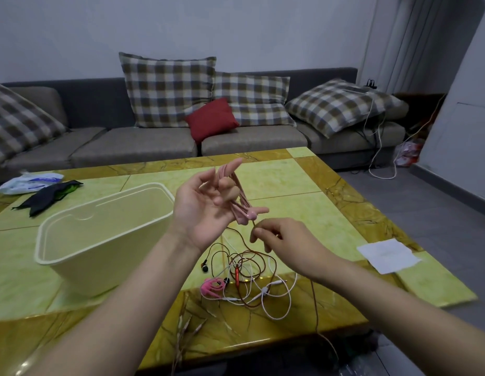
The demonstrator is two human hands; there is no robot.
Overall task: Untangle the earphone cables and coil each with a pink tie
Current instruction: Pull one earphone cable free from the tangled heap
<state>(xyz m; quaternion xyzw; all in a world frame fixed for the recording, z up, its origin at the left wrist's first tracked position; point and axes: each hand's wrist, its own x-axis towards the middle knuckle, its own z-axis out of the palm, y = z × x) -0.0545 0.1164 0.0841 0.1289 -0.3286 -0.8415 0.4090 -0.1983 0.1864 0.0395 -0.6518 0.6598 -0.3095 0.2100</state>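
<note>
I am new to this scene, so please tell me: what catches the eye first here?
The left hand, raised at centre, holds a pinkish coil, while the right hand pinches its cable below. Under them, red and white cables lie tangled on the yellow table.

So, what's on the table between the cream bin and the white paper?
In the head view, the tangled earphone cables lie there, with a pink tie on the side nearer the cream bin.
</note>
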